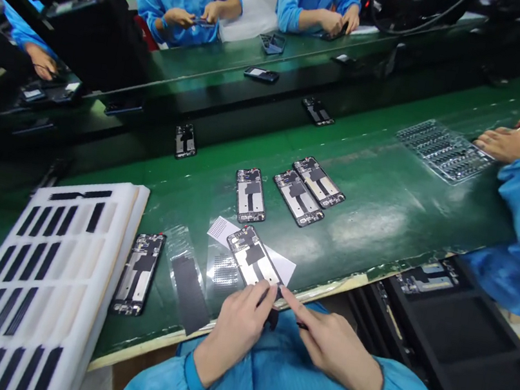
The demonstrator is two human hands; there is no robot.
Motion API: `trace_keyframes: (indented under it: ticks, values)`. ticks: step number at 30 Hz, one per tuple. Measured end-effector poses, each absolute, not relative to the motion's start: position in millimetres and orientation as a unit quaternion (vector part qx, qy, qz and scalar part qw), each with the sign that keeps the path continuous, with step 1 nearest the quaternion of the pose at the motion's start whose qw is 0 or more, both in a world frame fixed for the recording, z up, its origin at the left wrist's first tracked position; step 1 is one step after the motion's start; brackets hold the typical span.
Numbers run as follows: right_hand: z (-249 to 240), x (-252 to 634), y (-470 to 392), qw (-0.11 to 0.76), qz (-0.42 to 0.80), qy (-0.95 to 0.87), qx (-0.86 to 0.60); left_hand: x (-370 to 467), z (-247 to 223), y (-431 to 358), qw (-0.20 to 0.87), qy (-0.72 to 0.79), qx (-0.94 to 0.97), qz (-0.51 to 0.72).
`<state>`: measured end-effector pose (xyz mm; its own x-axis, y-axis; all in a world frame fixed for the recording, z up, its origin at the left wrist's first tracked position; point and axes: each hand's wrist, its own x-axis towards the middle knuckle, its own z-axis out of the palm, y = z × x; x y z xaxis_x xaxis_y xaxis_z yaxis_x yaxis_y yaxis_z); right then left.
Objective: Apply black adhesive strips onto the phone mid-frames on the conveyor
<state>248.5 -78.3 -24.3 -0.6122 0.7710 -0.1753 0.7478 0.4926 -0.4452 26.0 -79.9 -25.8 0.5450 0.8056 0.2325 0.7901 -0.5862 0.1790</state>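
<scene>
An opened phone (255,256), its inner board and silver plate showing, lies tilted across white sheets (281,265) near the table's front edge. My left hand (242,316) has its fingers closed on the phone's near end. My right hand (339,350) reaches the phone's near right corner with a stretched index finger. Its other fingers are curled around a small dark thing that I cannot make out. Left of the phone are a dark strip in clear film (187,291) and another opened phone (138,274). Beyond lie three more opened phones, including one (250,195) straight ahead.
A white foam tray (100,249) with black strips in slots stands at the left. More phones lie on the green conveyor belt (219,140) beyond. At the right, a co-worker's hands (512,145) are by a clear parts sheet (445,151). Black trays (474,331) sit below the edge.
</scene>
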Motion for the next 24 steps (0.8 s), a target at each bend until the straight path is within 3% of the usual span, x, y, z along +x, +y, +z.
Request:
trace_keyframes:
  ticks: [7, 10, 14, 19, 21, 24]
  values:
    - [-24, 226, -81, -0.135, 0.109, -0.879, -0.444, 26, -15, -80, 0.089, 0.485, 0.867, 0.072]
    - [-11, 220, -76, -0.146, 0.121, -0.873, -0.449, 24, -15, -79, 0.090, 0.556, 0.826, 0.020]
    - [6, 218, -45, -0.095, 0.181, -0.863, -0.462, 23, -26, -77, 0.013, 0.600, 0.800, -0.018]
    - [8, 194, -11, 0.008, 0.180, -0.828, -0.531, 3, -27, -76, 0.053, 0.565, 0.812, 0.135]
    - [-2, 179, -8, 0.010, 0.164, -0.816, -0.554, -18, -21, -79, 0.065, 0.583, 0.779, 0.224]
    - [-18, 165, -6, -0.022, 0.155, -0.795, -0.586, -55, -6, -85, -0.020, 0.652, 0.716, 0.251]
